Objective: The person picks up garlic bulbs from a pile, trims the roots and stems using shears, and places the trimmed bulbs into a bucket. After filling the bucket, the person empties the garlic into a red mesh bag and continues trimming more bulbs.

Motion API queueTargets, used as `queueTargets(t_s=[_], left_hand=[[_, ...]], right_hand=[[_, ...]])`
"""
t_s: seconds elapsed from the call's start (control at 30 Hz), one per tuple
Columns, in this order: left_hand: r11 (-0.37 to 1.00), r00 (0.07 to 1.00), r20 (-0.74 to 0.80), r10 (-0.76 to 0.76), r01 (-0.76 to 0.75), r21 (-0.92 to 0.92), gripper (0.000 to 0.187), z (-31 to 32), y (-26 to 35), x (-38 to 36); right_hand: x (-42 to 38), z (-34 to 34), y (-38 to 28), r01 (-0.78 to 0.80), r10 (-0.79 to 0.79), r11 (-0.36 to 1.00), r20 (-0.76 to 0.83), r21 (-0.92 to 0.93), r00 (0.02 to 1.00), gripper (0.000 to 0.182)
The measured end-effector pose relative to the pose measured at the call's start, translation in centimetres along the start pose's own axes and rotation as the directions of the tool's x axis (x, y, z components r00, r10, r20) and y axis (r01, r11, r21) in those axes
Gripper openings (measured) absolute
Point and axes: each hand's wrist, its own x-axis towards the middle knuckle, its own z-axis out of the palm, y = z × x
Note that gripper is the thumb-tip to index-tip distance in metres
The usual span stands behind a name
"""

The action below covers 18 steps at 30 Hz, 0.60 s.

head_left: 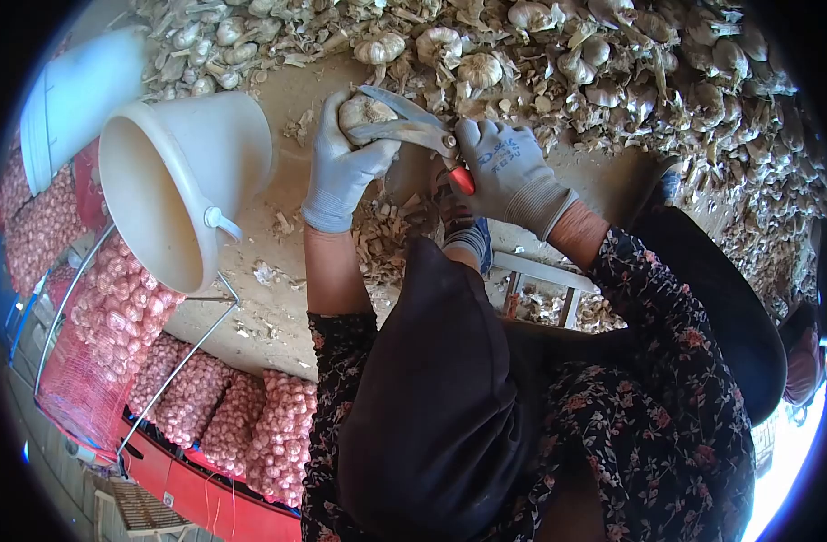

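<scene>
Wrapped in a pale work glove, my left hand (336, 176) holds a garlic bulb (363, 112) between thumb and fingers. My right hand (504, 167), gloved the same way, grips pruning shears (464, 179) with red handles. The metal blades are spread apart and lie across the bulb, one over its upper side and the other near my left thumb. Under my hands, dry skins and cut scraps (386, 237) litter the ground.
A large heap of garlic (648, 81) spreads across the top and right. Left of my hands lies a tipped white bucket (205, 135), with another pale bucket (84, 99) behind. Red mesh sacks of garlic (282, 434) stand lower left, near a metal frame (160, 397).
</scene>
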Motion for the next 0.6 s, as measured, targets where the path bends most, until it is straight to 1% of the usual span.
queueTargets(t_s=[0.03, 0.07, 0.1, 0.13, 0.17, 0.2, 0.23, 0.27, 0.33, 0.37, 0.4, 0.43, 0.47, 0.5, 0.53, 0.57, 0.6], left_hand=[[1.0, 1.0, 0.006, 0.016, -0.016, -0.027, 0.058, 0.0, -0.1, 0.1], [1.0, 1.0, 0.004, 0.013, -0.013, -0.028, 0.058, 0.2, -0.2, 0.2], [0.995, 0.996, -0.023, 0.09, -0.09, 0.033, 0.058, 0.5, -0.5, 0.3], [0.982, 0.985, -0.043, 0.167, -0.163, 0.094, 0.058, 0.7, -0.7, 0.5], [0.983, 0.986, -0.039, 0.162, -0.158, 0.093, 0.058, 0.5, -0.9, 0.7], [0.944, 0.973, -0.018, 0.231, -0.219, 0.247, 0.057, 0.2, -1.2, 0.9], [0.877, 0.956, 0.011, 0.295, -0.275, 0.394, 0.056, 0.2, -0.9, 1.0], [0.878, 0.957, 0.009, 0.291, -0.271, 0.394, 0.056, 0.5, -0.8, 0.8], [0.972, 0.993, -0.046, 0.113, -0.1, 0.214, 0.056, 1.0, -0.2, 0.3], [0.971, 0.992, -0.047, 0.113, -0.101, 0.215, 0.056, 0.8, -0.2, 0.4], [0.992, 0.999, -0.036, 0.023, -0.018, 0.127, 0.055, 0.6, -0.3, 0.5], [0.997, 0.998, -0.017, -0.068, 0.069, 0.038, 0.055, 0.4, -0.5, 0.5], [0.997, 0.998, -0.017, -0.068, 0.069, 0.037, 0.055, 0.5, -0.5, 0.3], [0.991, 0.997, 0.012, -0.074, 0.075, -0.113, 0.053, 0.5, -0.6, 0.0], [0.962, 0.996, 0.045, -0.077, 0.086, -0.258, 0.051, 0.5, -0.4, -0.3], [0.981, 0.998, -0.055, 0.024, -0.034, -0.19, 0.047, 0.1, 0.6, -0.8], [0.983, 0.981, -0.147, 0.131, -0.148, -0.113, 0.044, -0.9, 2.0, -1.6]], right_hand=[[0.0, 0.3, 0.2, -0.002, 0.002, 1.0, 0.004, 0.003, 1.0, 0.051], [0.0, 0.8, 0.5, 0.015, -0.016, 1.0, -0.092, -0.012, 0.996, 0.05], [0.0, 1.1, 0.7, 0.032, -0.037, 0.999, -0.186, -0.029, 0.982, 0.048], [0.1, 1.2, 0.7, 0.031, -0.035, 0.999, -0.183, -0.027, 0.983, 0.048], [0.1, 1.1, 0.6, 0.018, -0.022, 0.999, -0.128, -0.034, 0.992, 0.047], [0.1, 1.0, 0.6, 0.007, -0.01, 0.999, -0.073, -0.042, 0.997, 0.047], [0.2, 1.1, 0.7, 0.007, -0.01, 0.999, -0.068, -0.041, 0.998, 0.047], [0.2, 1.2, 0.7, 0.023, -0.025, 0.999, -0.038, -0.043, 0.999, 0.046], [0.2, 1.5, 0.6, 0.039, -0.04, 0.998, -0.006, -0.04, 0.999, 0.045], [0.2, 1.7, 0.6, 0.013, -0.013, 1.0, 0.014, 0.022, 1.0, 0.043], [0.4, 2.1, 0.7, -0.015, 0.012, 0.997, 0.035, 0.081, 0.999, 0.041], [0.5, 3.0, 1.0, -0.014, 0.011, 0.997, 0.035, 0.079, 0.999, 0.041], [0.5, 4.4, 1.6, -0.013, 0.014, 0.984, -0.007, 0.178, 1.0, 0.038], [0.5, 5.6, 2.3, -0.004, 0.019, 0.962, -0.052, 0.272, 0.998, 0.036], [0.3, 6.3, 2.5, -0.003, 0.019, 0.962, -0.055, 0.272, 0.998, 0.036], [0.0, 6.8, 2.8, -0.059, 0.087, 0.944, -0.075, 0.324, 0.993, 0.032], [-0.4, 7.0, 3.3, -0.113, 0.157, 0.921, -0.09, 0.374, 0.983, 0.029]])
